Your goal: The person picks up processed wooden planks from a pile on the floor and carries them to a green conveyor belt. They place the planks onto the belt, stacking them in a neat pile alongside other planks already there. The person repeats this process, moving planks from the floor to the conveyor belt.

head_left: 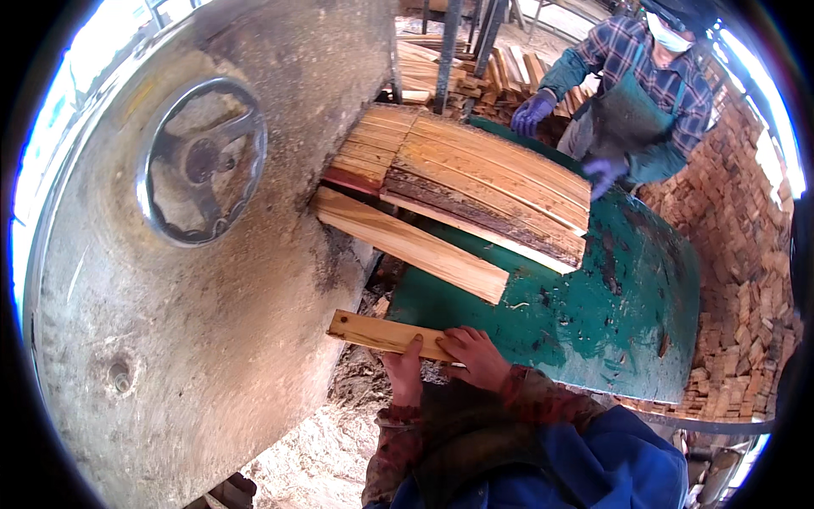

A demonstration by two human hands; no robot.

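A short wooden plank (373, 332) with a dark knot near its left end is held level in front of my body. My left hand (405, 371) grips it from below, thumb over its face. Around its right end are the fingers of my right hand (477, 359). Just beyond lies a longer pale plank (415, 246), lying at a slant between the big machine and the green table (543, 327). Behind that, a row of boards (492, 182) lies side by side, the nearest with dark bark along its edge.
A large dusty machine panel (246, 322) with a metal handwheel (202, 161) fills the left. Across the table stands a co-worker (649, 102) in purple gloves and a green apron. Stacked wood blocks (738, 339) line the right; loose timber (509, 81) lies behind. Sawdust (314, 454) covers the floor.
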